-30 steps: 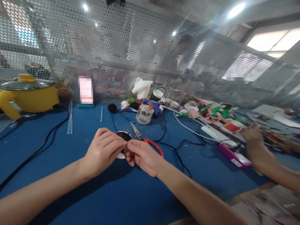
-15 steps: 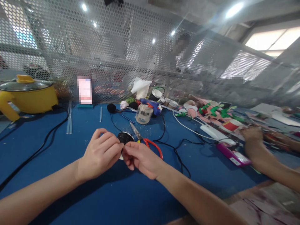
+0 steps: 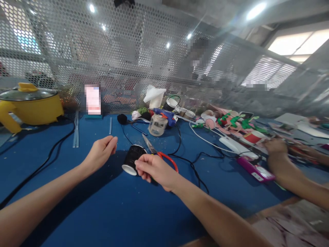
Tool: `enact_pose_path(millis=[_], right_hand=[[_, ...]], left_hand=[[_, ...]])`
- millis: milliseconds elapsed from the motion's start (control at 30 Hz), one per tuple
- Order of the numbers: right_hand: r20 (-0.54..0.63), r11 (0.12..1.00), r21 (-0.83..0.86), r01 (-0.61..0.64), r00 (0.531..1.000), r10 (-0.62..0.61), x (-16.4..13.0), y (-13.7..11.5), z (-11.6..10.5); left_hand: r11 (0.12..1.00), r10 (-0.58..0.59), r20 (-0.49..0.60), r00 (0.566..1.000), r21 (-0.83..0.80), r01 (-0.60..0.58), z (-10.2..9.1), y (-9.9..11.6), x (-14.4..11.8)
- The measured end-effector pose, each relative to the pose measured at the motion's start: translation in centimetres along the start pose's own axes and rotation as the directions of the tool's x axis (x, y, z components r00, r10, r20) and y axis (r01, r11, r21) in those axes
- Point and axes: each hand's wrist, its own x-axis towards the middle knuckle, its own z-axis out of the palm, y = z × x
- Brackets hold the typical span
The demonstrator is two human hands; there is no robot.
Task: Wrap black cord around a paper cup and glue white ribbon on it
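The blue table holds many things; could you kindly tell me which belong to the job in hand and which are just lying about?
Likely in the job:
black spool, near the right hand
scissors, perhaps

Apparently just lying about:
yellow pot
clear jar
glue gun

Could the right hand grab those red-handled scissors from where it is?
Probably yes: the right hand looks close to the red-handled scissors, and nothing visible stands between them. Its fingers look pinched together, so would likely need opening.
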Motion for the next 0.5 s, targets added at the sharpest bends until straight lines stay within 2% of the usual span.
enact_pose_path(millis=[167,300,400,500], right_hand=[[-0.101,0.986,-0.167,0.002,0.995,-0.019,0.1,-0.2,-0.5],[-0.223,0.948,-0.307,0.077,0.963,-0.15,0.3,-0.4,-1.4],[-0.312,0.911,-0.394,0.118,0.916,-0.253,0.6,-0.3,-2.1],[-0.343,0.916,-0.397,0.064,0.915,-0.212,1.0,-0.2,-2.4]], left_hand=[[0.984,-0.022,0.069,0.997,-0.177,0.034,0.2,-0.8,0.3],[0.966,-0.087,0.07,0.994,-0.238,0.102,0.3,-0.7,0.2],[0.966,-0.069,0.056,0.996,-0.244,0.08,0.4,-0.4,0.0],[0.967,-0.017,0.052,0.999,-0.254,0.03,0.5,-0.3,-0.2]])
